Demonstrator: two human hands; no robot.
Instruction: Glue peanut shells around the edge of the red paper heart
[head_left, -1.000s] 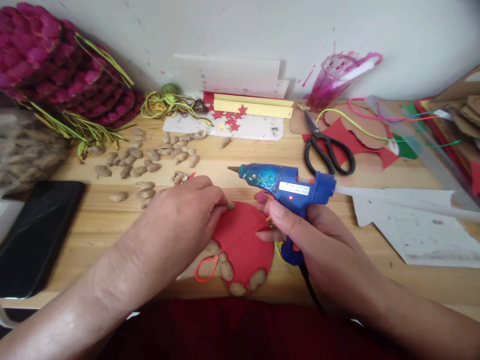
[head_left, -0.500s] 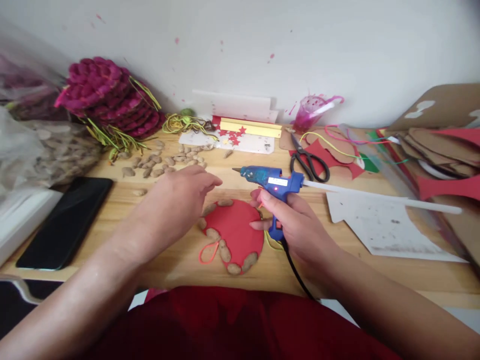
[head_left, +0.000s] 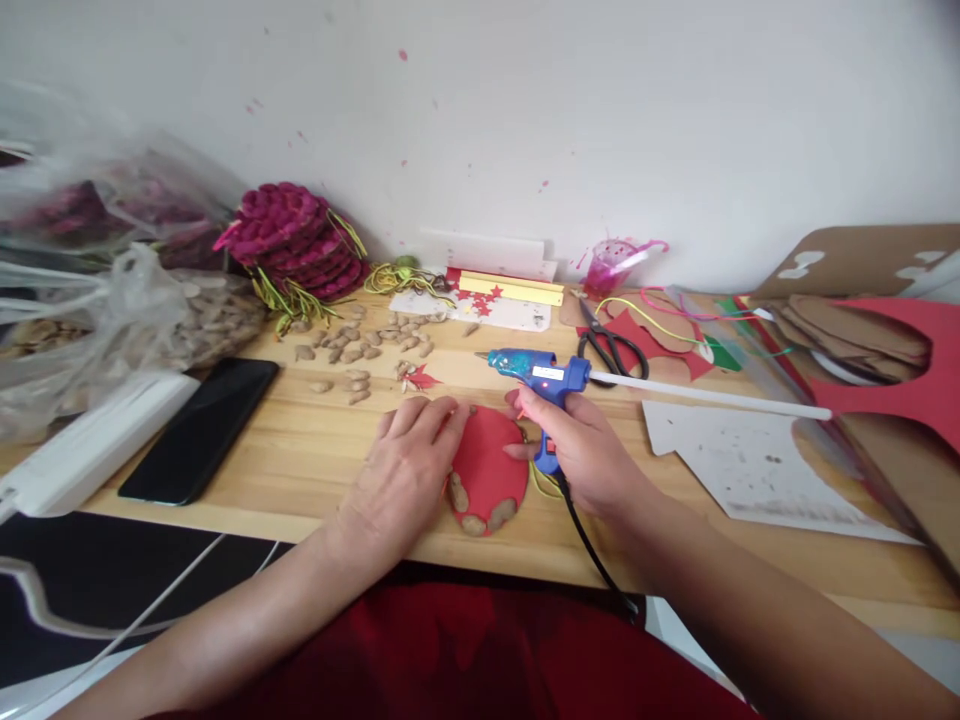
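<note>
My right hand [head_left: 596,450] is wrapped round the grip of a blue glue gun [head_left: 551,375], its nozzle pointing left and a long white glue stick [head_left: 712,393] out of the back. A finger of that hand reaches the right edge of a red disc [head_left: 487,450] lying on the table. My left hand [head_left: 409,465] is closed over the disc's left edge, with its thumb out of sight, and hides the rim there. Peanuts [head_left: 500,514] line the disc's lower rim. A yellow cord [head_left: 545,483] shows beside its right edge.
Loose peanuts [head_left: 364,340] lie behind my left hand, near a red paper scrap [head_left: 422,379]. A phone [head_left: 202,430] and white power strip [head_left: 97,440] are at left, before bagged peanuts [head_left: 217,320]. Black scissors [head_left: 611,350] and stained paper [head_left: 765,460] are at right.
My left hand has come down and closed over the disc's left edge, covering peanuts there. My right hand still holds the glue gun. The view has turned somewhat left.
</note>
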